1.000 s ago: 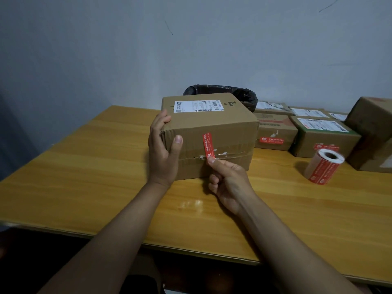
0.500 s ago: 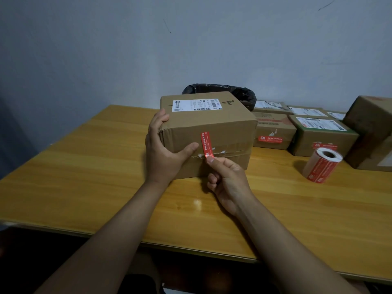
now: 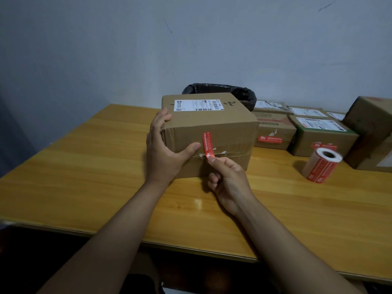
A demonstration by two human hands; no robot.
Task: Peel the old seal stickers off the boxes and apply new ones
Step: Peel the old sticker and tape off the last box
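A brown cardboard box (image 3: 224,126) with a white shipping label on top stands on the wooden table (image 3: 84,166). A red seal sticker (image 3: 207,144) runs vertically down the box's front face, across the taped seam. My left hand (image 3: 163,149) grips the box's left front corner, its thumb lying on the front face just left of the sticker. My right hand (image 3: 227,179) pinches the sticker's lower end between thumb and forefinger, at the seam. A roll of red stickers (image 3: 321,166) lies on its side at the right.
Several more cardboard boxes (image 3: 318,134) with red seals and labels stand at the back right of the table. A black plastic bag (image 3: 233,93) sits behind the main box by the wall. The table's near edge (image 3: 191,247) runs below my forearms.
My left thumb has slid right along the box's front face toward the sticker. My right hand keeps its pinch on the sticker's lower end.
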